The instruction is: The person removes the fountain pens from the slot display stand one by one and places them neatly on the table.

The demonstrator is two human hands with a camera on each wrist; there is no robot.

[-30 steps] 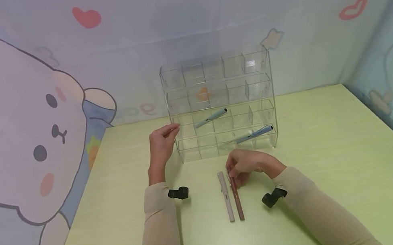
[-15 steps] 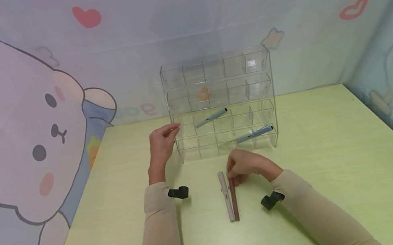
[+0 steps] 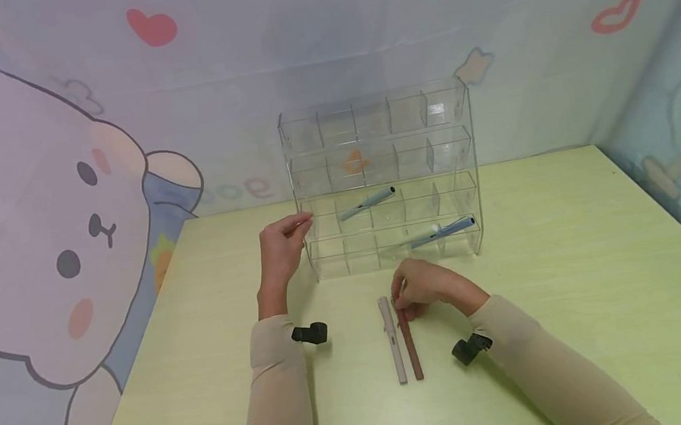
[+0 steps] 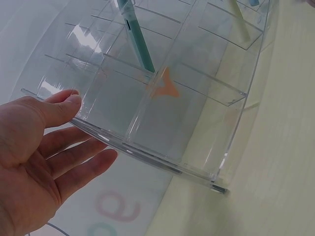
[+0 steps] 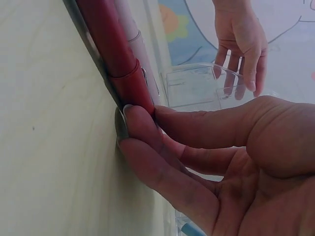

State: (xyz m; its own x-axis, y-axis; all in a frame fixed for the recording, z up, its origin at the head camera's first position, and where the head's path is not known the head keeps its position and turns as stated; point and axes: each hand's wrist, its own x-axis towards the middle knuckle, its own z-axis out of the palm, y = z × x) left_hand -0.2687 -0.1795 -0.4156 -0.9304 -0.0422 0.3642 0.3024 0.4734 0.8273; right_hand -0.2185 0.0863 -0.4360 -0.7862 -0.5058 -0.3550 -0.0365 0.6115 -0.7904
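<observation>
Pinching the red pen by its far end beside the pale pen is the right hand; left hand grips the clear rack by its side edge.

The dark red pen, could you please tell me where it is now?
In the head view, the dark red pen is just right of the pale pen, in front of the clear rack, its far end pinched by the right hand.

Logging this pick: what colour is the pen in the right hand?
Dark red pen; the right wrist view shows it best.
</observation>
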